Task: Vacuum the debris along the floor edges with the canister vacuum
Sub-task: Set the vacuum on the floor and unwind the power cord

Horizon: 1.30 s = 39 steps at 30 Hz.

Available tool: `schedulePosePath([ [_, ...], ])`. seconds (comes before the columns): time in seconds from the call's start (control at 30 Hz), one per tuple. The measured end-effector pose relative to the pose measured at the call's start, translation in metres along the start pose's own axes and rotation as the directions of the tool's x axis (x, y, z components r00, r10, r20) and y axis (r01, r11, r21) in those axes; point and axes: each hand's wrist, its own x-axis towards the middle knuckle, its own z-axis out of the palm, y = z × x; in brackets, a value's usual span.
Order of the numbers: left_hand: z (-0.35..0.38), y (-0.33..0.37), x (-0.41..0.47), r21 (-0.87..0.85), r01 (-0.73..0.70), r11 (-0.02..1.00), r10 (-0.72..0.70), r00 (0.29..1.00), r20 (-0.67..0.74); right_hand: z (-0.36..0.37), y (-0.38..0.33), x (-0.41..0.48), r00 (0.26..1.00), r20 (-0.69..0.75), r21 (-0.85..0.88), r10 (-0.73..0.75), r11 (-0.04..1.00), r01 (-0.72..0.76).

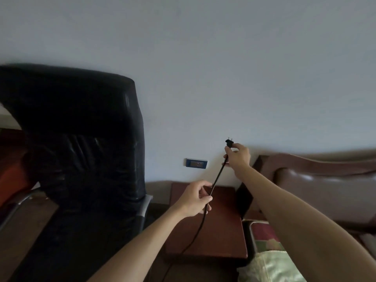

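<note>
My right hand (238, 157) pinches a black two-pin plug (229, 142), prongs pointing up, in front of the pale wall. Its black power cord (217, 177) runs down and left from the plug. My left hand (196, 198) grips the cord lower down, above the nightstand. Below that hand the cord drops toward the floor and leaves the frame. A dark wall socket (196, 163) sits on the wall, left of and below the plug. The canister vacuum is not in view.
A black leather office chair (85, 151) with metal armrests fills the left. A brown wooden nightstand (223, 237) stands against the wall below the socket. A padded brown headboard (317, 180) and patterned bedding (268, 261) are on the right.
</note>
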Motion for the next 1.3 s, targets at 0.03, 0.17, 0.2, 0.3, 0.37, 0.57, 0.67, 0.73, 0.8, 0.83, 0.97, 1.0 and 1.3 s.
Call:
schedulePosePath([
  [0.03, -0.002, -0.006, 0.005, -0.002, 0.023, 1.0, -0.023, 1.0, 0.015, 0.008, 0.009, 0.005, 1.0, 0.005, -0.004, 0.019, 1.0, -0.019],
  [0.17, -0.004, -0.025, 0.029, 0.003, 0.113, 0.994, -0.113, 0.99, 0.084, 0.043, 0.049, 0.029, 0.997, 0.038, -0.046, 0.072, 0.996, -0.07],
  [0.2, -0.005, -0.031, 0.036, 0.007, 0.13, 0.991, -0.131, 0.987, 0.093, 0.052, 0.059, 0.035, 0.996, 0.039, -0.062, 0.083, 0.995, -0.08],
  [0.3, -0.008, -0.052, 0.057, 0.017, 0.2, 0.98, -0.2, 0.976, 0.081, 0.077, 0.093, 0.055, 0.994, 0.061, -0.142, 0.091, 0.986, -0.082],
  [0.37, -0.009, -0.07, 0.071, 0.003, 0.254, 0.967, -0.254, 0.965, 0.06, 0.091, 0.118, 0.071, 0.993, 0.1, -0.23, 0.067, 0.972, -0.042],
  [0.57, -0.001, -0.126, 0.106, -0.051, 0.372, 0.927, -0.372, 0.928, 0.009, 0.128, 0.186, 0.103, 0.98, 0.19, -0.35, 0.052, 0.937, 0.018],
  [0.67, 0.008, -0.15, 0.122, -0.066, 0.402, 0.913, -0.404, 0.914, -0.023, 0.144, 0.211, 0.114, 0.979, 0.193, -0.348, 0.072, 0.938, 0.0],
  [0.73, 0.01, -0.164, 0.131, -0.068, 0.41, 0.91, -0.413, 0.91, -0.04, 0.152, 0.222, 0.12, 0.98, 0.186, -0.337, 0.072, 0.941, -0.006],
  [0.8, 0.012, -0.176, 0.14, -0.064, 0.411, 0.909, -0.414, 0.908, -0.054, 0.159, 0.231, 0.128, 0.981, 0.18, -0.324, 0.079, 0.946, -0.016],
  [0.83, 0.012, -0.18, 0.144, -0.068, 0.411, 0.909, -0.415, 0.908, -0.059, 0.162, 0.235, 0.132, 0.981, 0.178, -0.317, 0.078, 0.948, -0.018],
  [0.97, 0.014, -0.192, 0.159, -0.093, 0.409, 0.908, -0.415, 0.907, -0.065, 0.17, 0.244, 0.143, 0.983, 0.169, -0.319, 0.072, 0.948, -0.015],
  [1.0, 0.015, -0.194, 0.162, -0.095, 0.412, 0.906, -0.419, 0.906, -0.066, 0.171, 0.245, 0.144, 0.983, 0.165, -0.32, 0.081, 0.947, -0.025],
  [1.3, 0.021, -0.215, 0.171, -0.094, 0.434, 0.896, -0.441, 0.896, -0.059, 0.176, 0.262, 0.145, 0.99, 0.108, -0.29, 0.092, 0.955, -0.057],
])
